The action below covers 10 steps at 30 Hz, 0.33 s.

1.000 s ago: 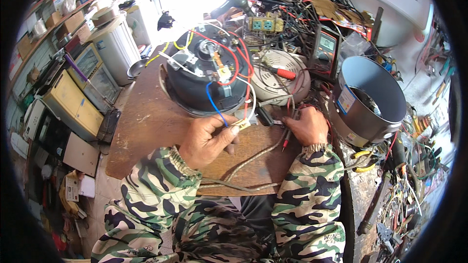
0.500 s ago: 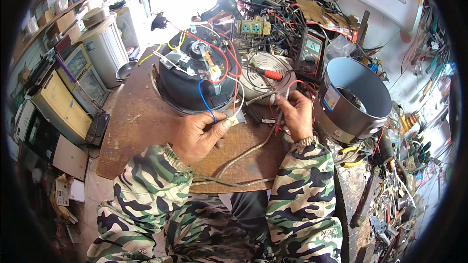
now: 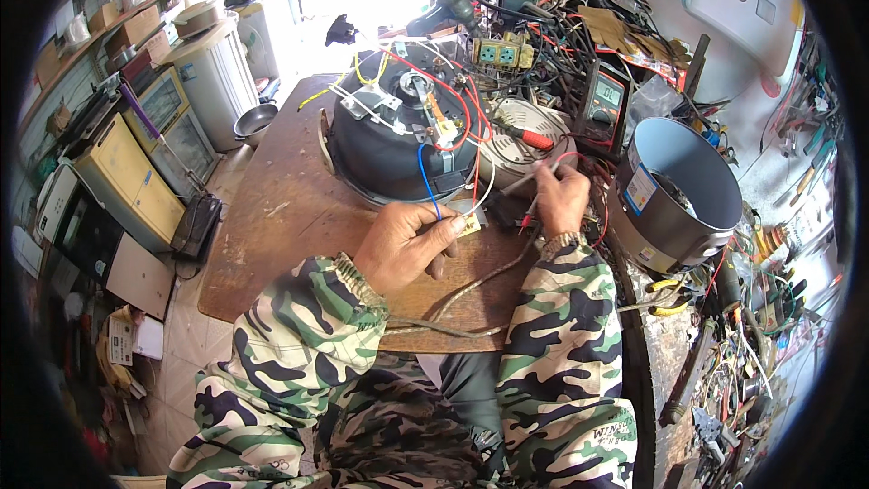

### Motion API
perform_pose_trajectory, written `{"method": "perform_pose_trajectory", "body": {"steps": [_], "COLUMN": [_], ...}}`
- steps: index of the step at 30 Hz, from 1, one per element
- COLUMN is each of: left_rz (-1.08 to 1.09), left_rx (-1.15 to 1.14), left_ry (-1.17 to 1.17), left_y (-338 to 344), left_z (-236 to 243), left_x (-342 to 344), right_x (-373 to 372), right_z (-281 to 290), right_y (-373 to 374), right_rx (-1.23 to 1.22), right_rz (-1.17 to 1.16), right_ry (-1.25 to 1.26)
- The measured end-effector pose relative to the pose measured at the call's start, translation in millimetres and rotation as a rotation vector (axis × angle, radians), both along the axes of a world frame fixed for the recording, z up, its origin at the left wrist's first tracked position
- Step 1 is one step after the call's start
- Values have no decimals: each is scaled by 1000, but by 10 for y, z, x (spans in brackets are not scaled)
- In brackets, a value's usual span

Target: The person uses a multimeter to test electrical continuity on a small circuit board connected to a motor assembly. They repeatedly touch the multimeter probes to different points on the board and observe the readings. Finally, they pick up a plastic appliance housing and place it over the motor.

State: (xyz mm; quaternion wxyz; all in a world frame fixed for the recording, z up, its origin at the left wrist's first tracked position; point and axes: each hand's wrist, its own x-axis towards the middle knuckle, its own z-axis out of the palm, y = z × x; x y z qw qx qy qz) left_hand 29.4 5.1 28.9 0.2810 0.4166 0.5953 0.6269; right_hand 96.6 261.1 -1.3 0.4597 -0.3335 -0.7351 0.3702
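Observation:
My left hand [image 3: 407, 243] pinches a small pale connector [image 3: 470, 223] beside the ends of a blue wire [image 3: 426, 177] and a white wire. These wires come from an overturned, round black appliance body [image 3: 373, 147] with exposed metal parts and wiring. My right hand [image 3: 563, 199], to the right of the connector, closes on a thin grey rod-like tool [image 3: 520, 184] pointing left; its exact kind is unclear. Below those fingers hangs a red-tipped test probe [image 3: 526, 221]. A red lead loops by the right hand toward the multimeter [image 3: 605, 100].
A pale slotted round base [image 3: 523, 131] with a red-handled tool [image 3: 536, 140] sits behind my right hand. On the right stands a grey cylindrical housing [image 3: 674, 186]. Tangled cables [image 3: 552, 23] pile up behind. A braided cord [image 3: 480, 288] crosses the wooden tabletop [image 3: 272, 226].
The view has swung slightly, so the bench appears farther right. My right hand has shifted a little left and away from me relative to the bench. My left hand keeps its pinch on the connector.

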Motion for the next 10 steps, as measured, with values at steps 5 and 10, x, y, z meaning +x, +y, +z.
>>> {"method": "perform_pose_trajectory", "body": {"steps": [5,10], "left_rz": [-8,40], "left_rx": [-3,-41], "left_ry": [0,55], "left_y": [-11,-8], "left_z": [-17,-43], "left_x": [-39,-61], "right_x": [221,348], "right_z": [252,323], "right_y": [-184,-432], "right_rx": [-71,-158], "right_rz": [304,628], "right_ry": [448,283]}}
